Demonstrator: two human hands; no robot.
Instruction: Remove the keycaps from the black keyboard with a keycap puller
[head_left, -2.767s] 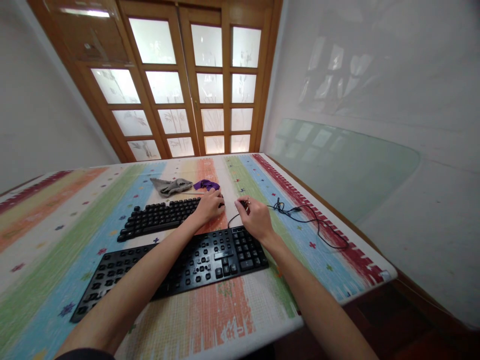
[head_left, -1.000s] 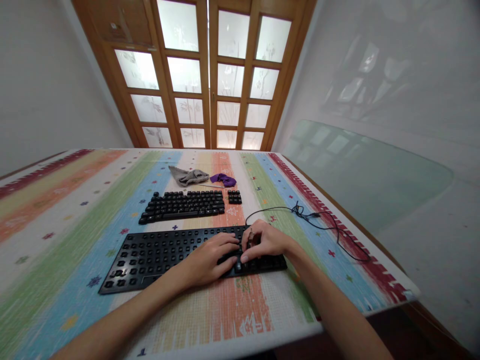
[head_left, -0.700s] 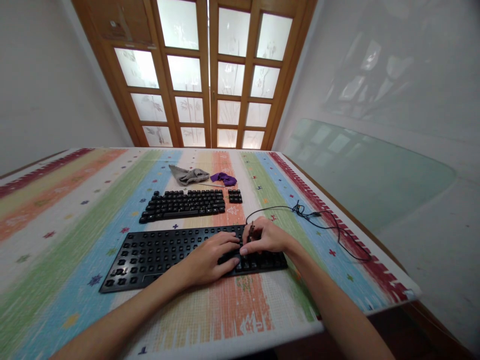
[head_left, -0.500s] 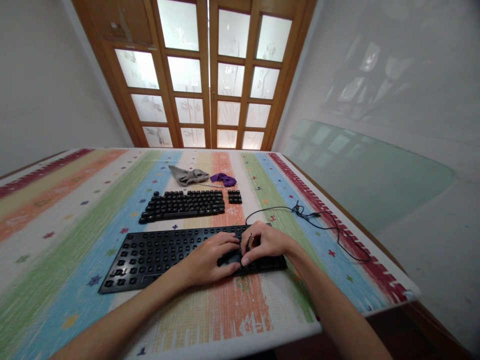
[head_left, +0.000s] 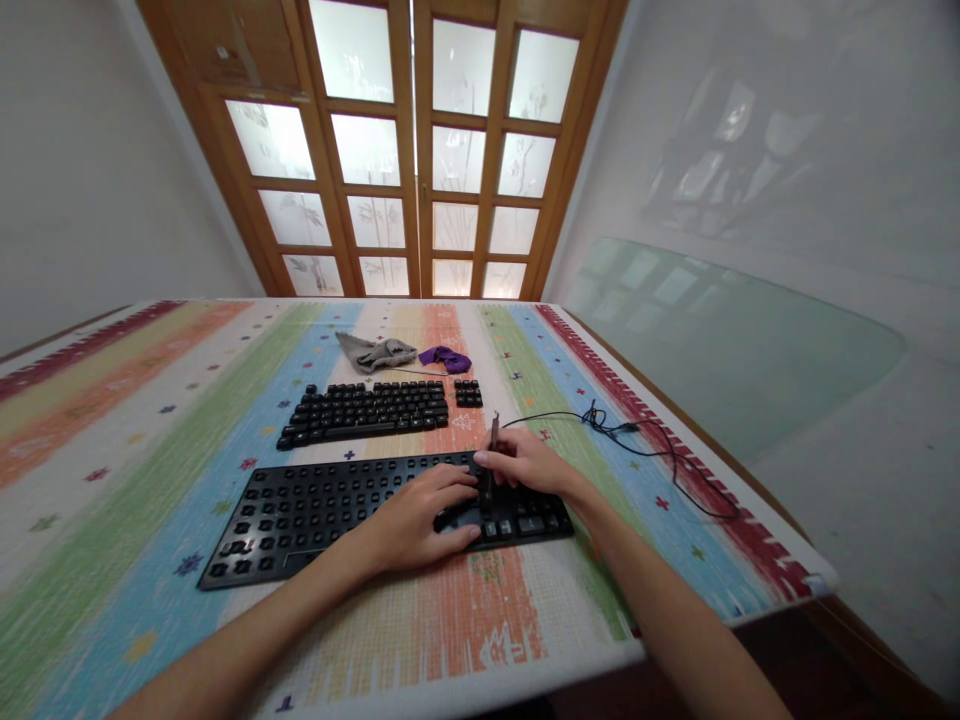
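Note:
A black keyboard frame (head_left: 315, 510) with most keycaps off lies near me on the striped mat. My left hand (head_left: 416, 515) rests on its right half, fingers spread flat and pressing it down. My right hand (head_left: 525, 465) is pinched around a thin keycap puller (head_left: 493, 440) that stands upright over the keyboard's right section. Further back, removed black keycaps (head_left: 367, 408) are laid out in a keyboard pattern, with a small separate block of keycaps (head_left: 468, 393) to their right.
A grey cloth (head_left: 375, 352) and a purple cloth (head_left: 445, 358) lie behind the keycaps. The keyboard's black cable (head_left: 637, 440) loops toward the table's right edge. Wooden glazed doors (head_left: 420, 150) stand behind the table (head_left: 112, 400).
Both hands came back from the far keycap rows to the near keyboard. My right hand has since lifted slightly and turned the puller upright; my left hand stays planted.

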